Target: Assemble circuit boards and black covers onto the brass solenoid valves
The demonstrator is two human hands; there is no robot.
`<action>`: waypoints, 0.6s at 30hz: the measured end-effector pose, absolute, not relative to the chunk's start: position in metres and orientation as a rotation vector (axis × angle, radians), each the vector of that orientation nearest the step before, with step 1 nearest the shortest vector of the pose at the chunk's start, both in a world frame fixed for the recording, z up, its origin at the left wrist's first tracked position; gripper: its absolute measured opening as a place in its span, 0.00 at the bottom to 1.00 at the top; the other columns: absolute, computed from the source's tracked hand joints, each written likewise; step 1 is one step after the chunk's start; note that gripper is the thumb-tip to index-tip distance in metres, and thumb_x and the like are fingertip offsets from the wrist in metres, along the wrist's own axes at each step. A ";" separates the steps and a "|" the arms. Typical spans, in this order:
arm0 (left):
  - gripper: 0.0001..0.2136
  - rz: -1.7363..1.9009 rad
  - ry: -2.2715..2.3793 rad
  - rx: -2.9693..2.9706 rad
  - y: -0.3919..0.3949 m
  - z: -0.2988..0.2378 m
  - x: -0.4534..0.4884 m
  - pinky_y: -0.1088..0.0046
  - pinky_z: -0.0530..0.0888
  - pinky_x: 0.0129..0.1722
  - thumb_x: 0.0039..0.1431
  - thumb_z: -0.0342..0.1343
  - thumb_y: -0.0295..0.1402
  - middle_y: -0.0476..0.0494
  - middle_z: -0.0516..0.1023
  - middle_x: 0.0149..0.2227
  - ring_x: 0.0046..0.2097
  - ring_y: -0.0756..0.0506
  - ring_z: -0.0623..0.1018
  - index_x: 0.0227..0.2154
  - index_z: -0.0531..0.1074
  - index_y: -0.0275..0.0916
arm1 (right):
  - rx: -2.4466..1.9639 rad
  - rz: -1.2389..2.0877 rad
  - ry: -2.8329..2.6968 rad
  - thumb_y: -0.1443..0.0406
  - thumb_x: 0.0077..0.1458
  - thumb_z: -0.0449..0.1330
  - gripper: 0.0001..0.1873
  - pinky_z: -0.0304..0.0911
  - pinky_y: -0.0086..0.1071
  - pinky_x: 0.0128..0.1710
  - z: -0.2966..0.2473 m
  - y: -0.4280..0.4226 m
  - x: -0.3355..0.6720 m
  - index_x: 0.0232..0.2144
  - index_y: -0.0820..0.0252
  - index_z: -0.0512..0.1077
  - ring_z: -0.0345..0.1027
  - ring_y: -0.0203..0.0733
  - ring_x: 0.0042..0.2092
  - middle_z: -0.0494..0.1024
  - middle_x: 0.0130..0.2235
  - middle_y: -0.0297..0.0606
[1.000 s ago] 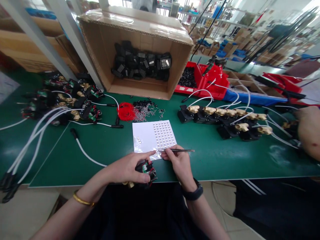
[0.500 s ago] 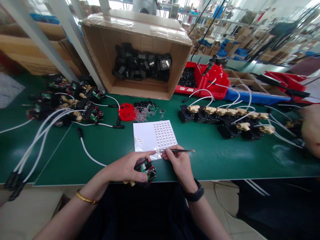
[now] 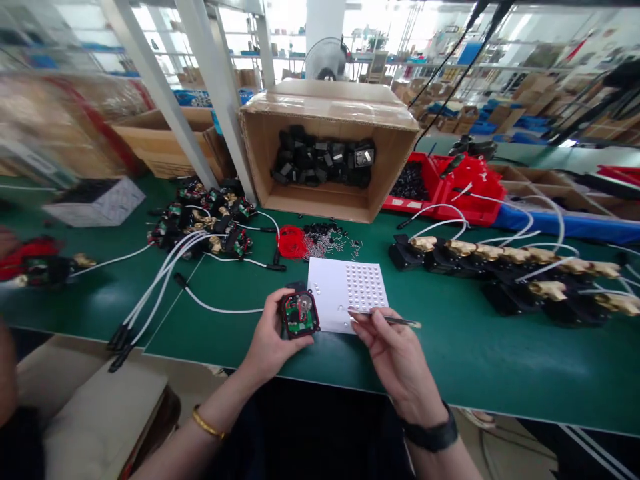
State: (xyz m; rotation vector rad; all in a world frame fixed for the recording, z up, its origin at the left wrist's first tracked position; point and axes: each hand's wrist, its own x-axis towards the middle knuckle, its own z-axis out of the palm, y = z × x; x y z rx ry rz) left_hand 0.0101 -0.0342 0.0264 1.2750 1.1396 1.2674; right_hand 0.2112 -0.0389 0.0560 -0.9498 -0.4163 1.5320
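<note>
My left hand [image 3: 270, 343] is closed around an open black actuator housing [image 3: 300, 313]. Inside it show a green circuit board, a round clear part and a red seal along the rim; its open face points up toward me. My right hand [image 3: 397, 350] pinches slim dark tweezers [image 3: 387, 319], their tip over the white sheet [image 3: 327, 310]. Rows of small round silvery pieces [image 3: 364, 283] cover the sheet's right part, and a few loose ones lie elsewhere on it. Whether the tweezer tip holds a piece is too small to tell.
Behind the sheet lie a red ring bundle [image 3: 291, 241] and loose screws [image 3: 327, 245]. A cardboard box [image 3: 255, 153] holds black housings. Brass-fitted units [image 3: 500, 253] line the right; wired assemblies [image 3: 200, 227] crowd the left. Another person's hand [image 3: 6, 243] is at far left.
My left hand has lifted and turned the housing so its open face shows, and its finger has left the sheet. The tweezers stay over the sheet. The view has swung left.
</note>
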 end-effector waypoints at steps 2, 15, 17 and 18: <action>0.35 1.273 1.167 1.276 -0.037 0.020 0.015 0.60 0.65 0.54 0.38 0.67 0.29 0.42 0.63 0.52 0.54 0.39 0.67 0.50 0.57 0.44 | -0.851 1.615 -0.444 0.64 0.43 0.68 0.10 0.68 0.31 0.41 0.066 -0.039 0.195 0.26 0.60 0.70 0.74 0.43 0.41 0.79 0.31 0.38; 0.35 1.267 1.258 1.340 -0.039 0.016 0.016 0.59 0.64 0.55 0.39 0.67 0.29 0.41 0.64 0.53 0.55 0.38 0.67 0.51 0.58 0.43 | -1.016 1.497 -0.599 0.62 0.41 0.69 0.11 0.63 0.37 0.43 0.062 -0.040 0.167 0.25 0.60 0.72 0.72 0.43 0.38 0.79 0.33 0.40; 0.35 1.261 1.256 1.340 -0.039 0.016 0.016 0.59 0.64 0.55 0.39 0.67 0.30 0.41 0.64 0.53 0.55 0.38 0.67 0.52 0.58 0.43 | -1.028 1.483 -0.612 0.62 0.41 0.69 0.10 0.62 0.38 0.43 0.064 -0.040 0.165 0.25 0.60 0.72 0.72 0.43 0.38 0.79 0.33 0.40; 0.35 1.258 1.256 1.344 -0.039 0.017 0.016 0.59 0.63 0.56 0.39 0.67 0.30 0.41 0.64 0.54 0.55 0.38 0.67 0.52 0.57 0.44 | -1.031 1.479 -0.613 0.62 0.41 0.69 0.10 0.62 0.38 0.43 0.064 -0.040 0.165 0.25 0.60 0.72 0.72 0.43 0.38 0.79 0.33 0.40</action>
